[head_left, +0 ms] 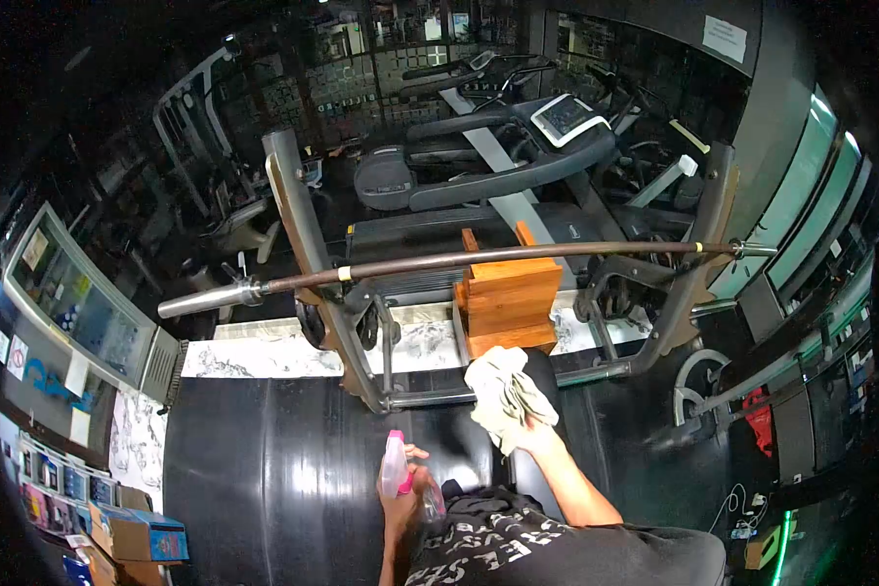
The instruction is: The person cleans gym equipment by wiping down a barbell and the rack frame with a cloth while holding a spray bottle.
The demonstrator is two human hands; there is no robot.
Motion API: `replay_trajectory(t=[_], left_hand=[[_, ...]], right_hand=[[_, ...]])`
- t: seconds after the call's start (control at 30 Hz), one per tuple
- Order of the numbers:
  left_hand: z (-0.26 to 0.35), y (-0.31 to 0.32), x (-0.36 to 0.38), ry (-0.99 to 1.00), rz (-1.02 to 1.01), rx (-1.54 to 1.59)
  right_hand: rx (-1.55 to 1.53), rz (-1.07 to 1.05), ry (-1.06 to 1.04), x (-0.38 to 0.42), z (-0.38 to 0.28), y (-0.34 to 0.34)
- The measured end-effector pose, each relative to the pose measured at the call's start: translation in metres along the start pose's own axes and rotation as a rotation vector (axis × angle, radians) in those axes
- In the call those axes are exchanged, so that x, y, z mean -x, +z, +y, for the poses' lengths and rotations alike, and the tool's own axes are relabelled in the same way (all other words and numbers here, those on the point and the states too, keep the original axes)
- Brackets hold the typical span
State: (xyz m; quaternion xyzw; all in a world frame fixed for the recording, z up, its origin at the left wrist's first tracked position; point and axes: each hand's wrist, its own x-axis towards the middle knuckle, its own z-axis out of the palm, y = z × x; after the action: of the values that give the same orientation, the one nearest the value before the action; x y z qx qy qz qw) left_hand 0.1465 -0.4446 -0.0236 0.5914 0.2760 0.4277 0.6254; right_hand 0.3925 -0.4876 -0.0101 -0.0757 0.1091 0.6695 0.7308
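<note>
My left hand (400, 503) is wrapped round a spray bottle (395, 463) with a pink nozzle and pink trigger, close to my body at the lower middle. Its clear lower part shows partly behind my fingers. Bunched in my right hand (534, 438) is a pale cream cloth (506, 389), which covers most of my fingers. That cloth overlaps the black padded bench (542, 376) in this view. Just beyond it stands an orange-brown wooden block (513, 298). A long barbell (479, 258) without plates lies across the rack, past both hands.
Grey rack uprights (298, 205) flank the bench. Behind them stands a treadmill (488, 176) with a console. A glass-door fridge (83, 278) is at the left, above cardboard boxes (137, 537). A weight plate (698, 381) sits low at the right, near a white cable (737, 503).
</note>
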Motion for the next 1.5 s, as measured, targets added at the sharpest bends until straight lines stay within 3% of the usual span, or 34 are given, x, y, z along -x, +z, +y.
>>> replay_trajectory(t=[0.03,0.1,0.17,0.27,0.33,0.47,0.6,0.73,0.9,1.0,1.1,1.17,1.37,1.4,1.5], left_hand=[[-0.001,0.006,0.000,0.001,0.001,0.005],[0.000,0.021,-0.005,-0.046,-0.082,0.213],[0.004,0.038,-0.012,-0.062,-0.114,0.170],[0.015,0.061,-0.016,-0.095,-0.182,0.097],[0.018,0.069,-0.016,-0.097,-0.239,0.079],[0.011,0.082,-0.011,-0.125,-0.242,0.078],[0.003,0.093,-0.006,-0.185,-0.234,0.069],[-0.006,0.094,-0.018,-0.218,-0.238,0.112],[-0.013,0.090,-0.061,-0.299,-0.201,0.097],[-0.026,0.088,-0.100,-0.281,-0.209,0.070],[-0.029,0.090,-0.142,-0.406,-0.189,0.160],[-0.023,0.094,-0.167,-0.255,-0.150,0.188],[-0.030,0.087,-0.228,-0.180,-0.254,0.158],[-0.031,0.086,-0.235,-0.177,-0.253,0.160],[-0.031,0.085,-0.256,-0.123,-0.270,0.099]], right_hand=[[0.005,0.001,-0.001,0.002,-0.007,-0.015],[0.033,-0.348,0.141,0.003,-0.021,-0.056],[0.408,-0.103,-0.088,0.016,-0.024,-0.078],[0.268,0.068,-0.074,0.059,-0.031,-0.089],[0.650,0.128,-0.168,0.084,-0.028,-0.064],[0.366,0.069,-0.207,0.101,-0.025,-0.061],[0.526,0.180,-0.284,0.110,-0.040,-0.086],[0.498,0.182,-0.247,0.097,-0.063,-0.104],[0.265,0.172,-0.296,0.051,-0.086,-0.087],[0.355,0.223,-0.375,0.019,-0.106,-0.060],[0.782,0.258,-0.671,-0.008,-0.124,-0.016],[1.015,0.355,-0.823,-0.025,-0.143,0.003],[1.774,0.941,-1.623,-0.068,-0.202,0.042],[1.851,0.977,-1.631,-0.075,-0.204,0.052],[2.167,0.756,-1.527,-0.101,-0.193,0.054]])
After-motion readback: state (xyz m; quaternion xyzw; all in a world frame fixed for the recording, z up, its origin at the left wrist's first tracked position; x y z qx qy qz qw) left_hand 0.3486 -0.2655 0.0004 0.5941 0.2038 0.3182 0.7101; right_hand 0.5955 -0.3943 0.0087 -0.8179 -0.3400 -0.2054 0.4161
